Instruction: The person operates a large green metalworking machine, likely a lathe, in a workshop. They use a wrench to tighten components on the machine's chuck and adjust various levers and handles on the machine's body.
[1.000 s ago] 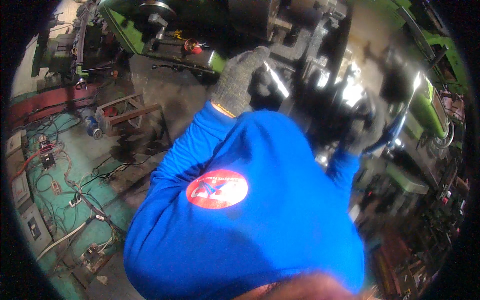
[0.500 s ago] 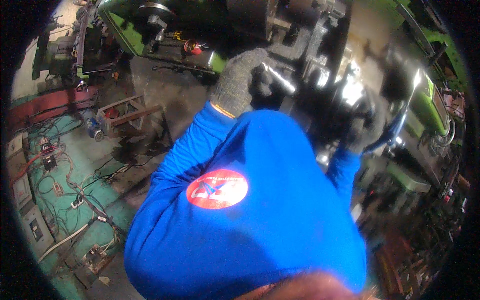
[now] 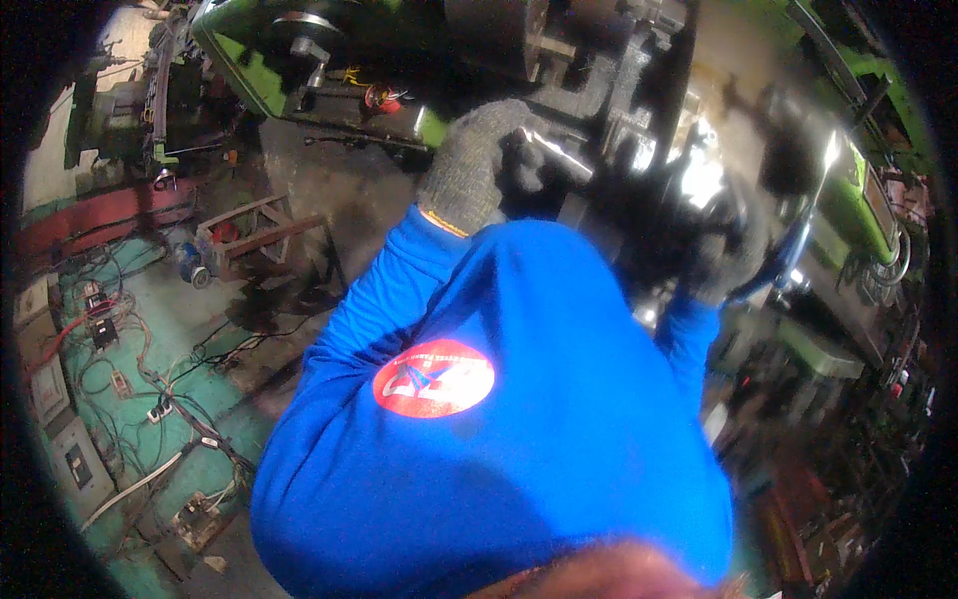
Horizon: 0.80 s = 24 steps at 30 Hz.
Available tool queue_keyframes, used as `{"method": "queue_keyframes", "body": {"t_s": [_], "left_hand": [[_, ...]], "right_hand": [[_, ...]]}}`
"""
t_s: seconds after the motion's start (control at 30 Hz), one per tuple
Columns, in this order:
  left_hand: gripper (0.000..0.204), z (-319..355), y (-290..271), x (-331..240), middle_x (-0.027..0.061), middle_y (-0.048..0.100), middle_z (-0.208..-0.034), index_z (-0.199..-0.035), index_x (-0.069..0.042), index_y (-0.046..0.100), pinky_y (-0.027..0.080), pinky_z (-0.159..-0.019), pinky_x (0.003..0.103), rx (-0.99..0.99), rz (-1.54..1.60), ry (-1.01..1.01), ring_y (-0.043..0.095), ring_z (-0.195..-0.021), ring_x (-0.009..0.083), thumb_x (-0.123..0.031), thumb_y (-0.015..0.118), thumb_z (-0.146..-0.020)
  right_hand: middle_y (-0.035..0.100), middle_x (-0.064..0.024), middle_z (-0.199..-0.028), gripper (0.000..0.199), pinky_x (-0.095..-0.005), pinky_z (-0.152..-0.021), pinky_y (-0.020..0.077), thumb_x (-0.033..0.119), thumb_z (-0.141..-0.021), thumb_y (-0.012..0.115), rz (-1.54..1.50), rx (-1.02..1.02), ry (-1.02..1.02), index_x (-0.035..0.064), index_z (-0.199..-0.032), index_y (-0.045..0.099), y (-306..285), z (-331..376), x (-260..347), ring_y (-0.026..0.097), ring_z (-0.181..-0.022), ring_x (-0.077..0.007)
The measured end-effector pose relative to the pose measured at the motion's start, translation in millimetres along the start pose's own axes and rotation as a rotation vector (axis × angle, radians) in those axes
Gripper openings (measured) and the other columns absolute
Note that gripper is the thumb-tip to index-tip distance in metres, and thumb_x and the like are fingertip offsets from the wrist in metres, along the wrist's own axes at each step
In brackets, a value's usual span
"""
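Observation:
My left hand (image 3: 469,165), in a grey knitted glove, is at the front of a green metalworking machine that looks like a lathe. Its fingers curl over the near end of a shiny metal handle (image 3: 559,155), which slants down to the right. My right hand (image 3: 733,245), in a dark grey glove, is at the machine's right part, beside a bright, glaring metal surface (image 3: 702,180). Its fingers look bent round something, but shadow and blur hide what that is. Between the hands are dark machine blocks and a grey metal slide (image 3: 629,90).
A long shiny lever (image 3: 813,210) rises right of my right hand. At left, a rusty metal frame (image 3: 264,235) and a blue motor (image 3: 190,262) stand on the floor. Loose cables (image 3: 165,399) and switch boxes (image 3: 78,464) lie farther left. A red-and-yellow part (image 3: 382,98) sits on the machine.
The view has shifted slightly. Both hands stay in nearly the same places on the machine, and no grip visibly changes.

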<state>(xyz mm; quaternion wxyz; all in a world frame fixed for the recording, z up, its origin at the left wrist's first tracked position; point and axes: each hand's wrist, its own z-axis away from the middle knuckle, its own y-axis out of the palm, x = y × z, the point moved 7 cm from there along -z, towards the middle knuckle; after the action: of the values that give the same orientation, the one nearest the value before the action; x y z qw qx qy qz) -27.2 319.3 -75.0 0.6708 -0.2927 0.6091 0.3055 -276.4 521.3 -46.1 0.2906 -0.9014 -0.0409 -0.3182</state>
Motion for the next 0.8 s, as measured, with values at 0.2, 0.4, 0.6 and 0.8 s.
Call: {"method": "queue_keyframes", "body": {"t_s": [0.2, 0.4, 0.6, 0.8], "left_hand": [[0.027, 5.3, -9.3, 2.4, 0.0098, 0.070, -0.094, -0.118, -0.002, 0.066, 0.057, -0.072, 0.031, -0.080, -0.244, 0.285, 0.068, -0.082, 0.0181, -0.010, 0.064, -0.092], [0.034, 9.6, 1.9, -37.2, 0.0115, 0.070, -0.097, -0.116, -0.002, 0.066, 0.056, -0.071, 0.030, 0.047, -0.257, 0.221, 0.069, -0.081, 0.0187, -0.011, 0.072, -0.084], [0.028, 1.4, 11.1, -3.9, 0.0150, 0.069, -0.087, -0.110, 0.002, 0.063, 0.054, -0.065, 0.030, -0.036, 0.324, -0.228, 0.066, -0.072, 0.0197, -0.021, 0.059, -0.095], [0.027, 2.9, 12.0, -9.2, 0.0156, 0.072, -0.097, -0.111, 0.005, 0.064, 0.058, -0.072, 0.032, 0.007, 0.336, -0.187, 0.071, -0.081, 0.0201, -0.017, 0.056, -0.098]], "right_hand": [[0.073, -0.0145, -0.120, 0.025, -0.0386, -0.101, 0.0498, 0.011, -0.098, 0.065, 0.020, -0.007, -0.028, 0.0010, -0.118, 0.075, -0.2, -1.9, 7.4, 0.066, -0.112, -0.0273], [0.074, -0.0140, -0.117, 0.025, -0.0406, -0.103, 0.0491, 0.017, -0.100, 0.065, 0.085, -0.001, -0.020, 0.0016, -0.117, 0.076, -0.9, -1.9, 6.0, 0.066, -0.114, -0.0293], [0.075, -0.0143, -0.117, 0.025, -0.0409, -0.103, 0.0490, 0.018, -0.100, 0.066, 0.020, -0.023, 0.003, 0.0013, -0.115, 0.076, -1.3, -0.3, 5.2, 0.067, -0.114, -0.0293], [0.075, -0.0148, -0.114, 0.024, -0.0409, -0.101, 0.0500, 0.016, -0.098, 0.066, 0.072, -0.048, -0.014, 0.0016, -0.114, 0.076, 0.1, -2.3, 6.9, 0.068, -0.111, -0.0291]]}}
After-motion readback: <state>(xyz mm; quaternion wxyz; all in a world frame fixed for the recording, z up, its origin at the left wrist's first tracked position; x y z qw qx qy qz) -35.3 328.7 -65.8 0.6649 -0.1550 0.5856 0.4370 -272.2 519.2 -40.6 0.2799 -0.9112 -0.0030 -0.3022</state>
